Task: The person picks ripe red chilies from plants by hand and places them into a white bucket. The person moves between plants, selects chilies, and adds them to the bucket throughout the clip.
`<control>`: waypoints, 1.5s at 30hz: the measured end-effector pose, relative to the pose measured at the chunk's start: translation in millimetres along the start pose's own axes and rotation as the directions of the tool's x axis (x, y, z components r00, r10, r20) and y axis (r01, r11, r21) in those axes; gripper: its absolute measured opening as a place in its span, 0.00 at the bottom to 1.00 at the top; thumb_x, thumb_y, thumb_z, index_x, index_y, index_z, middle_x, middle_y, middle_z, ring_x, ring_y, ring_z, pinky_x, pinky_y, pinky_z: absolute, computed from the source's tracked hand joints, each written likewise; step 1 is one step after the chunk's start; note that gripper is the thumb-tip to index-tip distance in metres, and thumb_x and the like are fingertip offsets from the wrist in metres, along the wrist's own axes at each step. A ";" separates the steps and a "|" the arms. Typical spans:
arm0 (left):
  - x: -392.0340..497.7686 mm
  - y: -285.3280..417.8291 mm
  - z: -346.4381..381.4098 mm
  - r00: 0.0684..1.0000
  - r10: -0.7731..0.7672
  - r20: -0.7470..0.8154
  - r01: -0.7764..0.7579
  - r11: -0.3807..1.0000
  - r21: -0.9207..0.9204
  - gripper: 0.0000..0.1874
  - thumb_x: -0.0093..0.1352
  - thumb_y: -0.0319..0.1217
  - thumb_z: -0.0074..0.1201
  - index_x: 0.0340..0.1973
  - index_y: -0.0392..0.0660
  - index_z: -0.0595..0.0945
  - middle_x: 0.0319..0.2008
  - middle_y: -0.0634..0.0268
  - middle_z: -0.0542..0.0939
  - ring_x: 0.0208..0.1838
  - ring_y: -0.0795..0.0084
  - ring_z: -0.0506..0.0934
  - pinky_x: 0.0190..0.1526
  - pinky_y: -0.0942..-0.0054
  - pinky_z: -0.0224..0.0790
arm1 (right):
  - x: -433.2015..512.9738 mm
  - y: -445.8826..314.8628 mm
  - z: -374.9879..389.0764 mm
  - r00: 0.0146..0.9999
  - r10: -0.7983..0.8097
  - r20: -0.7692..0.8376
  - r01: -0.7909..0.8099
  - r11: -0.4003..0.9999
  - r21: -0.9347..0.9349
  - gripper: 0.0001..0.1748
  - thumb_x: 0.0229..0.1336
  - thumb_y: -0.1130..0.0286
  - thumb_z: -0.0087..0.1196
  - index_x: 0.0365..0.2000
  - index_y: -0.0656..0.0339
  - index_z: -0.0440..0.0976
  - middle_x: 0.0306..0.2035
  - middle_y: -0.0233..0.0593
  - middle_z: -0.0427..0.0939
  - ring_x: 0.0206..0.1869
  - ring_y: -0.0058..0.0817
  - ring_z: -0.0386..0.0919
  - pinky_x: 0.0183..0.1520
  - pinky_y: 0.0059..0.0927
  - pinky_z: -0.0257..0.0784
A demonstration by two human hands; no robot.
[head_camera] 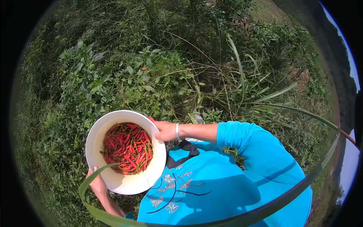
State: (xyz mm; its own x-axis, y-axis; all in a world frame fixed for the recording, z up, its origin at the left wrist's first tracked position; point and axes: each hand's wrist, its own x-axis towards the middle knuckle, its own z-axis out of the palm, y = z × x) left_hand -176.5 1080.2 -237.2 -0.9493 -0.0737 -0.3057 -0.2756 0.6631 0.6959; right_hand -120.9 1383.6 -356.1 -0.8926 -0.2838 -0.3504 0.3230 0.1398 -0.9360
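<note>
A white plastic bucket (95,136) is tipped so that its mouth faces me, with many red chili peppers (127,150) and some green stems inside. My right hand (166,131), below a silver-coloured bracelet (177,132), grips the right side of the rim. Beside its knuckles is a small red piece (151,119), perhaps part of the bucket's handle. My left hand (97,181) supports the lower left side from outside; some of its fingers are hidden by the bucket. A long green leaf blade (97,211) crosses close before the camera, over the bucket's lower left and my blue top (221,193).
Dense weeds and leafy plants (147,79) surround the bucket. Long grass blades (238,62) and thin dry stems stand ahead to the right. A small red thing (245,21) shows among the far plants. A black knotted cloth strip (189,150) lies against my top.
</note>
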 end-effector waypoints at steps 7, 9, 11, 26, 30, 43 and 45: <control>-10.7 70.5 49.8 0.970 0.043 -0.237 -0.030 0.998 0.056 0.17 0.63 0.36 0.42 0.36 0.33 0.75 0.23 0.58 0.74 0.27 0.72 0.70 0.32 0.71 0.62 | 14.8 -43.6 -108.0 0.956 0.101 0.275 -0.144 0.980 0.140 0.22 0.43 0.74 0.39 0.43 0.68 0.63 0.32 0.44 0.73 0.33 0.32 0.75 0.37 0.33 0.71; -9.1 115.4 70.0 0.975 -0.019 -0.222 0.042 0.994 0.100 0.17 0.63 0.37 0.43 0.36 0.34 0.76 0.21 0.59 0.75 0.25 0.72 0.69 0.31 0.71 0.62 | 5.6 -72.4 -152.7 0.943 0.070 0.326 -0.113 0.987 0.115 0.22 0.44 0.73 0.39 0.44 0.67 0.63 0.35 0.41 0.73 0.34 0.30 0.74 0.36 0.31 0.71; 10.3 119.8 91.7 0.974 0.028 -0.225 -0.039 0.998 -0.045 0.17 0.62 0.37 0.44 0.34 0.34 0.76 0.20 0.58 0.75 0.24 0.73 0.71 0.30 0.71 0.63 | 0.4 -70.7 -186.1 0.962 0.138 0.235 -0.187 0.962 0.201 0.22 0.45 0.72 0.39 0.44 0.67 0.63 0.36 0.40 0.72 0.35 0.28 0.73 0.35 0.28 0.71; 93.0 230.9 315.4 0.942 0.334 0.042 -0.336 0.931 0.139 0.28 0.60 0.49 0.47 0.44 0.36 0.72 0.48 0.52 0.69 0.51 0.58 0.68 0.51 0.62 0.60 | -80.3 -46.9 -425.3 0.839 0.282 -0.465 -0.152 0.943 0.297 0.17 0.42 0.75 0.43 0.37 0.73 0.65 0.31 0.42 0.73 0.29 0.29 0.74 0.33 0.29 0.74; 112.6 176.3 331.7 0.928 0.207 0.310 -0.337 0.821 0.460 0.30 0.60 0.47 0.47 0.51 0.39 0.67 0.56 0.52 0.63 0.61 0.58 0.56 0.60 0.63 0.48 | -62.6 -15.2 -455.5 0.768 0.377 -0.518 -0.233 0.918 0.322 0.15 0.41 0.74 0.43 0.33 0.73 0.66 0.24 0.39 0.71 0.22 0.28 0.72 0.26 0.32 0.74; 162.8 184.3 298.7 0.994 0.082 0.066 -0.021 0.771 -0.637 0.24 0.61 0.45 0.49 0.39 0.34 0.75 0.30 0.57 0.78 0.32 0.70 0.76 0.36 0.67 0.69 | 127.5 76.9 -491.3 0.762 0.322 -0.562 -0.096 0.914 0.393 0.20 0.42 0.73 0.45 0.37 0.77 0.64 0.34 0.53 0.71 0.32 0.41 0.75 0.34 0.46 0.76; 177.8 173.1 293.3 0.986 0.164 -0.036 -0.168 0.949 -0.268 0.33 0.58 0.46 0.51 0.53 0.38 0.65 0.47 0.48 0.70 0.52 0.60 0.69 0.53 0.66 0.60 | 177.5 80.4 -466.3 0.811 0.303 -0.500 -0.013 0.865 0.502 0.22 0.42 0.73 0.45 0.39 0.78 0.62 0.37 0.56 0.70 0.36 0.46 0.74 0.35 0.51 0.75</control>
State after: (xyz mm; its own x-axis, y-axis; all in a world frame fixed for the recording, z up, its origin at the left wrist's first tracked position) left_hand -348.5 1400.4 -361.7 -0.9865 0.0091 -0.1633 -0.1426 0.4414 0.8859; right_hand -400.1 1786.8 -478.1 -0.7838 0.2865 -0.5509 0.4491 -0.3512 -0.8216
